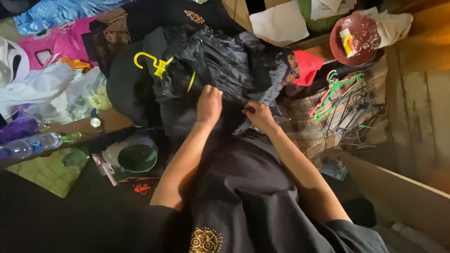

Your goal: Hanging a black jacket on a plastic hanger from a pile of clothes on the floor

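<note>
1. Under both of our hands lies the black pleated garment (220,63), the largest thing within reach; it spreads up and away from our grip across the heap of clothes.
2. Beyond the garment, farther from our grip, lies a black cloth with gold patterned trim (174,11), and past it to the left pink (58,43) and blue clothing (69,8).
3. Right of our grip stands a wire basket (335,119) holding pink and green hangers, near our right wrist but not touching it.
4. Above that basket, well off from our grip, sits a red round bowl (358,38) with a small yellow-and-white packet in it.
5. Left of and below our grip a round dark container with a pale rim (137,156) rests on the floor, with a clear water bottle (31,146) farther left.
6. Our left hand (209,105) is curled down onto the black fabric, fingers closed into the cloth, pressing or pinching it.
7. Our right hand (258,113) is just beside the left, nearly touching, its fingertips pinched shut on a fold of the same garment.
8. Just up and left of our left hand, a yellow hanger (154,62) pokes out of the garment's top, apart from our fingers.
9. Up and right of our right hand, a small red cloth (306,65) peeks from under the garment's edge.
</note>
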